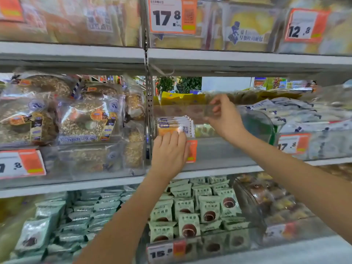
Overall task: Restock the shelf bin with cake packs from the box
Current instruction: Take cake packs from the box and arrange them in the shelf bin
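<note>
The left hand (168, 149) holds a stack of cake packs (175, 126) at the left end of the clear shelf bin (219, 149), fingers curled round the stack's lower edge, packs standing on edge with their long axis running left to right. The right hand (224, 117) pinches the bin's raised clear lid (182, 111) just right of them. The nearer left hand probably seats the stack; the box is out of view
</note>
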{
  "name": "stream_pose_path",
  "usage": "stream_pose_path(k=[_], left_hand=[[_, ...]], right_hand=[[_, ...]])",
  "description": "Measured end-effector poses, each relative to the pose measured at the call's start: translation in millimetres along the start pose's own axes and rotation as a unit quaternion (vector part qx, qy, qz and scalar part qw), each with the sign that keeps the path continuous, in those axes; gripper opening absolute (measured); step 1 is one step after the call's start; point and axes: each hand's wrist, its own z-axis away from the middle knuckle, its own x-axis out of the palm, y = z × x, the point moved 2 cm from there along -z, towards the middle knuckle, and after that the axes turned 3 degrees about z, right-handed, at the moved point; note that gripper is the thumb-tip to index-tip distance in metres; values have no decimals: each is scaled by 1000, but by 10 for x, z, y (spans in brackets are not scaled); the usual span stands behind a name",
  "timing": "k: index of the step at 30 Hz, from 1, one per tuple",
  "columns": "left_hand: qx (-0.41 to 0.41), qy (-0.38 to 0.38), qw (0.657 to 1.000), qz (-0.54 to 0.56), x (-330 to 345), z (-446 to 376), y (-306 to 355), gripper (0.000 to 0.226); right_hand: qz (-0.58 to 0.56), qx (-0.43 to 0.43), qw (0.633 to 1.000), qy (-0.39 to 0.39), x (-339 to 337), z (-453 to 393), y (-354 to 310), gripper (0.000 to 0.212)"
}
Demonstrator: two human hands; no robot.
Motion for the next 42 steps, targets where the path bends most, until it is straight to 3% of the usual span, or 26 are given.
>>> stream_pose_path(k=[3,5,7,10,13,16,19,21,23,25,34,39,42], left_hand=[[-3,-54,999,5,-124,292,97,51],[22,-56,997,56,-267,691,296,55],[79,-80,985,131,-373,1207,572,52],[122,-221,947,197,-453,2095,996,42],[62,-395,882,248,-602,2879,1300,42],[-29,-571,792,215,-776,3628,1351,44],[-89,-680,707,172,-878,4196,1292,45],[-103,-726,659,166,-876,4389,1272,43],[-124,-729,649,177,-844,4475,1236,42],[-143,-720,654,183,-853,4527,1188,41],[-148,-735,633,196,-919,4622,1032,28],[-177,-728,623,225,-899,4566,975,24],[-312,-622,646,314,-893,4433,979,31]], right_hand=[[-34,-68,997,29,-310,789,-32,27],[-24,-79,996,16,-342,1369,99,21],[5,-55,998,-31,-211,1953,333,18],[19,27,988,-153,156,2807,704,20],[18,123,951,-283,530,3606,1031,21],[29,226,877,-422,813,4378,1302,21],[29,299,787,-539,1021,4972,1419,28],[28,304,759,-575,1168,5183,1406,46],[31,277,765,-580,1323,5279,1332,65],[26,258,774,-577,1453,5333,1268,69],[-12,271,778,-567,1551,5421,1372,3],[-174,371,780,-474,1415,5292,1229,19],[-207,405,801,-389,1306,5150,1189,20]])
